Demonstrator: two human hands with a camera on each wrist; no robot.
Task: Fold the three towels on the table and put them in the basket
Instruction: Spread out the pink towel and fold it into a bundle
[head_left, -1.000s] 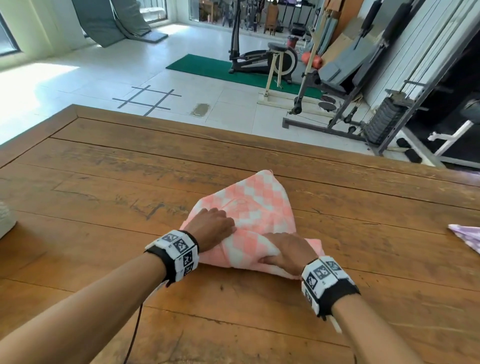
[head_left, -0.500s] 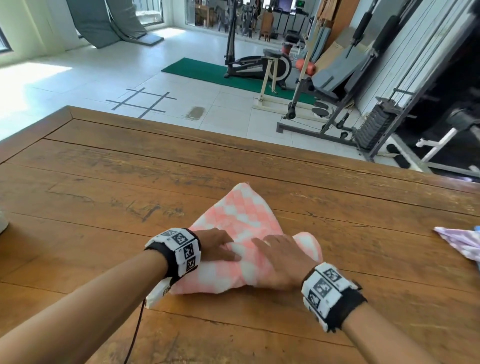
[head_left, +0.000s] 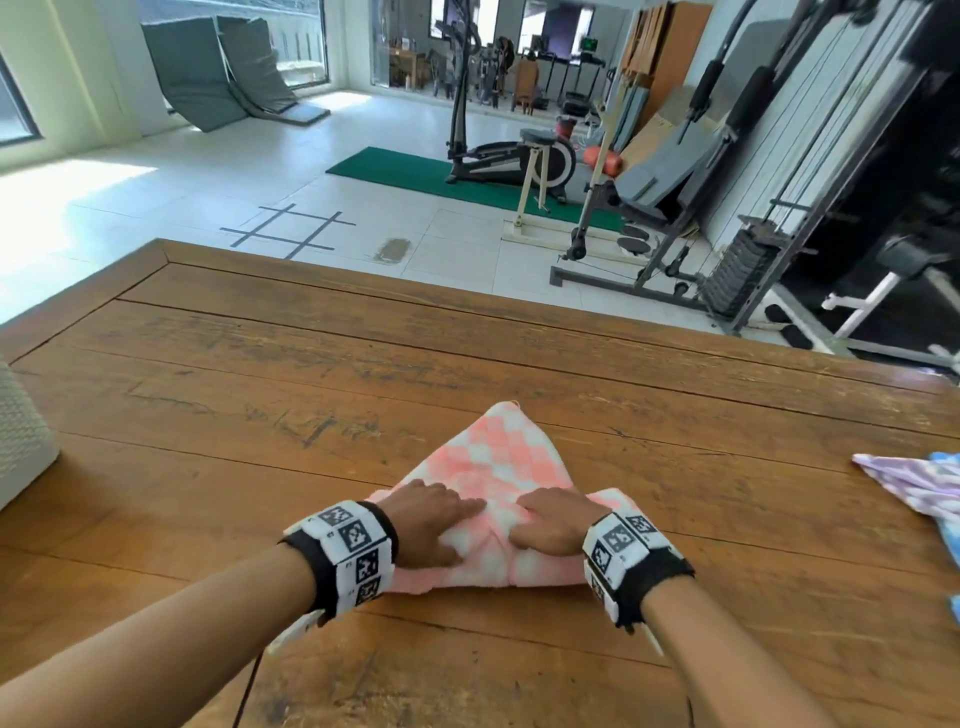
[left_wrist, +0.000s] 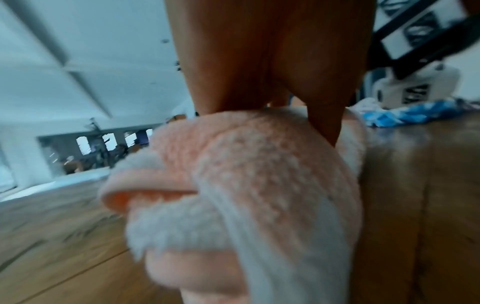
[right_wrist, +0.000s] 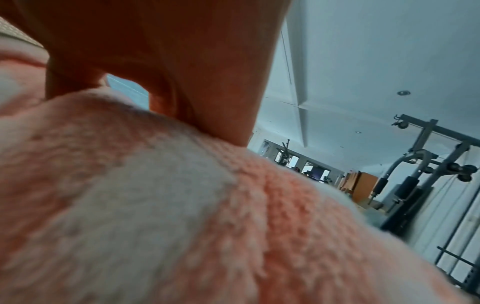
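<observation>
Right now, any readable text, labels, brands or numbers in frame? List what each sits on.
No readable words, brands or numbers.
Left wristband: black-and-white square marker codes, plus tiny marks too small to read.
Right wristband: same marker codes, no legible text.
Pink checked towel, table, gym machines: no lettering visible.
Wrist views: too blurred to read.

A worn wooden counter (head_left: 208, 395) of long planks carries a pink-and-white checked towel (head_left: 488, 462) near its front middle, a purple-and-blue striped towel (head_left: 914, 483) at the right edge, and a white woven basket (head_left: 21, 441) at the left.
</observation>
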